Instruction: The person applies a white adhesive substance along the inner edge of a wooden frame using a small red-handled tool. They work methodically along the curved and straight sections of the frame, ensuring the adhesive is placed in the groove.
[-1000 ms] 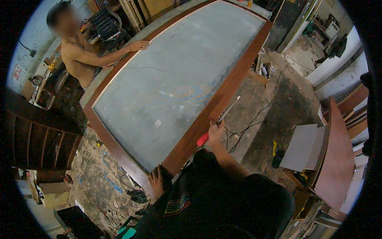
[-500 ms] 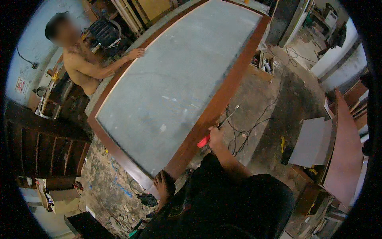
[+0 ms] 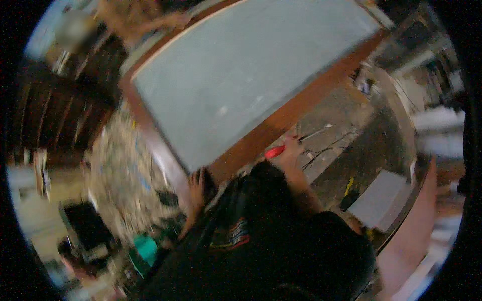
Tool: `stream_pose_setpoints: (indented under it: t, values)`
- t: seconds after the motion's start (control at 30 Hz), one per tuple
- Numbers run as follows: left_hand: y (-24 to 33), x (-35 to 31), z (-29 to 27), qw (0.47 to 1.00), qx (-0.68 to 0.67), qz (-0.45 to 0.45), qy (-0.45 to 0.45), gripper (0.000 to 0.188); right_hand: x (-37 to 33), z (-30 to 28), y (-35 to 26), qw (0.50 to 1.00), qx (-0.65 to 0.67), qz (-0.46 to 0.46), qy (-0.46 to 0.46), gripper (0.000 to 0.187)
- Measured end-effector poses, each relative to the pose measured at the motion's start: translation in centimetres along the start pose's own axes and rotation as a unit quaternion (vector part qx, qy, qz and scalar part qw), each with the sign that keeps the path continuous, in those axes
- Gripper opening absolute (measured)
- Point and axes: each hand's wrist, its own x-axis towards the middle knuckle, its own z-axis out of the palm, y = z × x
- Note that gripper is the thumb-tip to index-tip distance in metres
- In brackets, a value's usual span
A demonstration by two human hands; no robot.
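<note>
A large flat panel (image 3: 241, 65), grey with a reddish-brown wooden frame (image 3: 296, 108), stretches away in front of me. At its near corner my left hand (image 3: 197, 186) is closed over the frame's edge, though blur softens the fingers. My right hand (image 3: 290, 150) is beside the frame's right side, gripping a screwdriver with a red handle (image 3: 275, 152). The long metal shaft points away to the right, over the floor. Across the panel, a co-worker's arm (image 3: 165, 22) reaches to the far-left edge of the frame.
Black cables (image 3: 326, 153) lie on the floor right of the panel. A light grey board (image 3: 380, 199) and a pinkish panel (image 3: 409, 236) stand at the right. Dark wooden shelving (image 3: 60, 110) is on the left, with debris on the floor (image 3: 125, 170) and a green container (image 3: 144, 253) nearby.
The view has swung, so the panel and co-worker sit higher in the picture and a green container shows at lower left. Both hands keep their holds on the frame and the screwdriver.
</note>
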Motion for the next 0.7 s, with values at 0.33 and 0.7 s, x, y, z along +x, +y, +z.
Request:
stream_pose_setpoints:
  t: [0.33, 0.7]
  values:
    - [2.0, -6.1, -1.5, 0.885, -0.18, -0.278, 0.328, 0.089, -10.0, -3.6, -12.7, 0.981, 0.095, 0.069, -0.155, 0.016]
    - [1.5, -9.5, 3.2, 0.682, -0.515, -0.326, 0.404, 0.056, -23.3, 4.1, -16.5, 0.651, -0.477, 0.087, -0.584, 0.03]
